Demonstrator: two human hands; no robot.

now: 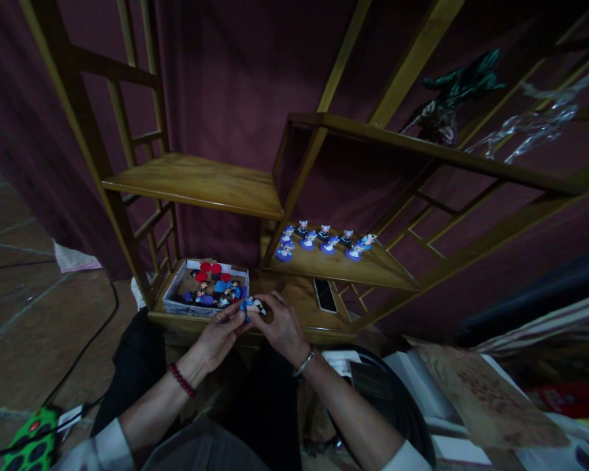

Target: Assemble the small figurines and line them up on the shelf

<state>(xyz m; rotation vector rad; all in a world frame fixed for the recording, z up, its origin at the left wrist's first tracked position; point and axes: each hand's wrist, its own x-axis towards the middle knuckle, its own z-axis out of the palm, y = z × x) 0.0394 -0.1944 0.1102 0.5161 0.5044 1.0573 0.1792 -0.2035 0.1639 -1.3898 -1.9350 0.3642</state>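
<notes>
Between both hands, in front of the lower shelf, is a small blue-and-white figurine [251, 306]. My left hand [222, 337], below a red bead bracelet, pinches it from the left. My right hand [282, 327], with a silver bangle at the wrist, grips it from the right. Just beyond the left hand stands a white box [169, 302] of loose figurines and red and blue discs. On the raised shelf, several small figurines [330, 244] stand in rows, some on purple bases and some dark ones behind.
A phone [325, 296] lies on the lower shelf [294, 297] to the right. A bare wooden shelf [196, 180] juts out above the box. Glass animal ornaments [535, 127] stand at upper right. A round black stool [397, 405] and a green power strip [32, 441] flank my legs.
</notes>
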